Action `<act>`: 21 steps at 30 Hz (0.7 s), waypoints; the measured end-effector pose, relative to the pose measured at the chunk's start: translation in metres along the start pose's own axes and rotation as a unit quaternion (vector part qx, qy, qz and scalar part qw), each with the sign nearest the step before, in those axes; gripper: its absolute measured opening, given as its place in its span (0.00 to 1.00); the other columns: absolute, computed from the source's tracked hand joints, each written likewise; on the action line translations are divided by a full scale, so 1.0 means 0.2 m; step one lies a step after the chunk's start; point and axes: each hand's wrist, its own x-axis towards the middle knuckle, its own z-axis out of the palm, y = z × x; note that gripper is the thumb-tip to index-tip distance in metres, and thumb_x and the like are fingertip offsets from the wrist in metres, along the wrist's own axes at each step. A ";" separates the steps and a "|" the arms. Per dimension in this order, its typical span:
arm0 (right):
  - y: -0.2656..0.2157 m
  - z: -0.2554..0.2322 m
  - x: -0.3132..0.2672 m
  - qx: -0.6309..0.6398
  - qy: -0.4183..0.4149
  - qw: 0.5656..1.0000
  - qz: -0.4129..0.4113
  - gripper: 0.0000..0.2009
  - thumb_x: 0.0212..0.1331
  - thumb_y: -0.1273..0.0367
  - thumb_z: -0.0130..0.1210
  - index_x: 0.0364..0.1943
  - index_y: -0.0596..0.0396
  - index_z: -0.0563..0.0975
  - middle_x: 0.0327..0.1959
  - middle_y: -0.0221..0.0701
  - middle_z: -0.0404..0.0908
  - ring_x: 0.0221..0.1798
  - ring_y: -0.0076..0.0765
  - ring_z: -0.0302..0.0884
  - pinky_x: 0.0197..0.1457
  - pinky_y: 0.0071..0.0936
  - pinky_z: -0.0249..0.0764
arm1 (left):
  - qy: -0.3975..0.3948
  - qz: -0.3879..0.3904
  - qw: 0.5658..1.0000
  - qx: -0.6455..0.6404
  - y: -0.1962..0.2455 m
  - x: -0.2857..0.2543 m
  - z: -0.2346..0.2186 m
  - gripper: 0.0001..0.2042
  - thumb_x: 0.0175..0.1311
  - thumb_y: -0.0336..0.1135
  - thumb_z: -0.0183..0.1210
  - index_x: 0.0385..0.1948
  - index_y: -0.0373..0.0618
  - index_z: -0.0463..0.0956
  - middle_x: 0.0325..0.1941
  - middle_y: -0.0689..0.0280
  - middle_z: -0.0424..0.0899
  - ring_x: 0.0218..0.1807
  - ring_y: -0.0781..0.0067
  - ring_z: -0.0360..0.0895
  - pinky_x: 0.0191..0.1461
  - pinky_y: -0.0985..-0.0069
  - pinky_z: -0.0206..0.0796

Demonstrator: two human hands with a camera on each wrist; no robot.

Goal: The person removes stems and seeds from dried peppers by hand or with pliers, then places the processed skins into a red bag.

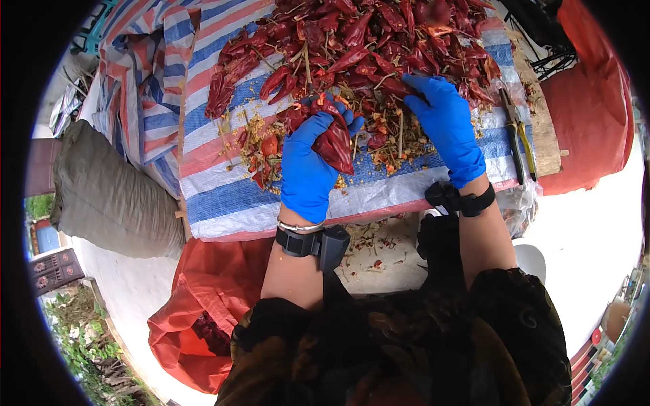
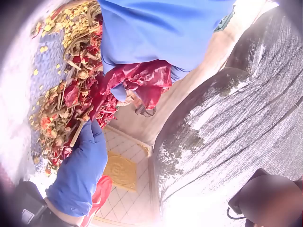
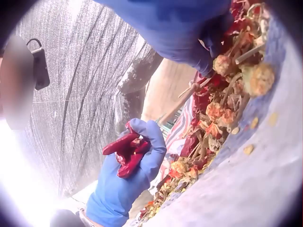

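Several dried red peppers (image 1: 333, 145) are held in the curled fingers of my left hand (image 1: 308, 166), above the near part of the pile. The right wrist view shows this hand (image 3: 118, 182) from the side, its fingers round the glossy red peppers (image 3: 128, 153). My right hand (image 1: 447, 128) is at the pile's near edge, its finger and thumb at the end of a dried red pepper (image 1: 391, 85). In the left wrist view the right hand's (image 2: 78, 172) fingertips meet at a red pepper; the exact contact is partly hidden. Both hands wear blue gloves.
Dried peppers (image 1: 352, 30) are heaped on a striped sheet (image 1: 223, 203), with stems and seeds (image 1: 399, 145) nearer me. Pliers (image 1: 518, 135) lie at the right. A grey sack (image 1: 112, 193) stands left, an open red bag (image 1: 203, 298) below, another red bag (image 1: 586, 122) right.
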 end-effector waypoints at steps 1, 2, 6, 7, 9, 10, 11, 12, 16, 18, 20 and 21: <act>-0.03 -0.01 0.00 0.067 0.008 0.997 0.031 0.19 0.47 0.73 0.58 0.47 0.51 0.74 0.40 0.38 0.77 0.46 0.39 0.73 0.49 0.28 0.70 | -0.018 -0.001 1.000 -0.002 0.00 0.00 -0.01 0.15 0.55 0.27 0.51 0.45 0.38 0.69 0.41 0.60 0.76 0.44 0.62 0.74 0.56 0.55 0.64; -0.05 -0.01 0.00 0.134 0.015 0.989 0.062 0.19 0.46 0.73 0.58 0.47 0.52 0.74 0.38 0.38 0.78 0.45 0.38 0.74 0.49 0.26 0.69 | -0.036 -0.003 0.999 -0.004 0.00 0.00 -0.02 0.15 0.55 0.27 0.52 0.45 0.38 0.69 0.41 0.59 0.76 0.44 0.62 0.74 0.56 0.55 0.64; -0.09 -0.02 0.00 0.289 0.029 0.954 0.068 0.20 0.46 0.74 0.59 0.48 0.50 0.73 0.40 0.36 0.77 0.42 0.35 0.75 0.47 0.23 0.70 | -0.016 0.003 1.000 0.001 -0.01 0.00 -0.02 0.13 0.52 0.23 0.52 0.41 0.42 0.70 0.39 0.59 0.76 0.43 0.63 0.75 0.51 0.60 0.69; -0.10 -0.04 0.01 0.240 0.060 0.969 0.014 0.21 0.46 0.75 0.58 0.49 0.49 0.73 0.40 0.35 0.77 0.40 0.35 0.75 0.45 0.23 0.71 | -0.017 0.009 0.999 0.033 -0.01 0.00 -0.01 0.13 0.52 0.23 0.53 0.41 0.42 0.70 0.37 0.59 0.77 0.42 0.63 0.75 0.49 0.63 0.69; -0.15 -0.08 0.02 0.191 0.091 0.977 -0.037 0.22 0.47 0.76 0.58 0.50 0.48 0.73 0.40 0.34 0.76 0.39 0.36 0.75 0.44 0.24 0.71 | -0.015 0.013 0.998 0.066 -0.01 -0.02 0.00 0.13 0.51 0.22 0.53 0.41 0.42 0.70 0.36 0.60 0.77 0.41 0.64 0.76 0.48 0.66 0.70; -0.19 -0.11 0.02 0.107 0.061 0.992 -0.015 0.23 0.46 0.78 0.56 0.50 0.46 0.73 0.42 0.34 0.75 0.41 0.36 0.74 0.46 0.25 0.70 | -0.042 0.033 0.994 0.099 0.00 -0.03 0.01 0.13 0.51 0.22 0.53 0.40 0.42 0.70 0.36 0.60 0.77 0.41 0.64 0.76 0.48 0.69 0.69; -0.21 -0.12 0.01 0.022 0.031 0.999 0.008 0.24 0.46 0.81 0.54 0.50 0.44 0.73 0.43 0.34 0.75 0.44 0.36 0.74 0.48 0.25 0.69 | -0.068 0.054 0.987 0.132 0.00 -0.04 0.03 0.12 0.51 0.22 0.54 0.40 0.41 0.70 0.36 0.61 0.78 0.41 0.65 0.76 0.47 0.71 0.69; -0.19 -0.11 0.01 0.023 0.031 0.999 0.009 0.24 0.46 0.81 0.54 0.50 0.44 0.73 0.43 0.34 0.75 0.44 0.36 0.74 0.48 0.25 0.69 | -0.068 0.053 0.987 0.133 0.00 -0.05 0.04 0.12 0.51 0.22 0.54 0.40 0.41 0.70 0.36 0.61 0.78 0.41 0.65 0.76 0.47 0.71 0.69; -0.22 -0.08 -0.02 0.046 -0.062 0.993 -0.084 0.25 0.44 0.82 0.53 0.49 0.43 0.74 0.41 0.35 0.74 0.43 0.42 0.73 0.45 0.27 0.71 | -0.058 0.119 0.966 0.222 -0.02 -0.05 0.04 0.13 0.51 0.21 0.58 0.39 0.43 0.71 0.40 0.61 0.78 0.43 0.70 0.75 0.49 0.73 0.68; -0.26 -0.08 -0.02 0.124 -0.107 0.981 -0.102 0.24 0.41 0.83 0.49 0.46 0.48 0.75 0.38 0.36 0.74 0.40 0.42 0.74 0.41 0.29 0.72 | -0.063 0.167 0.944 0.277 -0.03 -0.05 0.04 0.13 0.50 0.22 0.59 0.39 0.43 0.71 0.41 0.62 0.77 0.44 0.72 0.75 0.49 0.73 0.68; -0.27 -0.09 -0.01 0.145 -0.110 0.978 -0.100 0.24 0.40 0.84 0.49 0.45 0.49 0.75 0.38 0.36 0.74 0.41 0.41 0.74 0.42 0.29 0.72 | -0.066 0.182 0.899 0.394 -0.04 -0.06 0.06 0.14 0.49 0.22 0.60 0.39 0.44 0.70 0.42 0.62 0.77 0.46 0.74 0.73 0.51 0.75 0.66; -0.28 -0.10 -0.01 0.163 -0.111 0.975 -0.099 0.24 0.39 0.85 0.48 0.45 0.49 0.76 0.38 0.36 0.74 0.43 0.41 0.73 0.43 0.29 0.71 | -0.065 0.183 0.899 0.393 -0.04 -0.06 0.06 0.14 0.49 0.22 0.60 0.39 0.44 0.70 0.42 0.62 0.77 0.46 0.74 0.73 0.51 0.75 0.66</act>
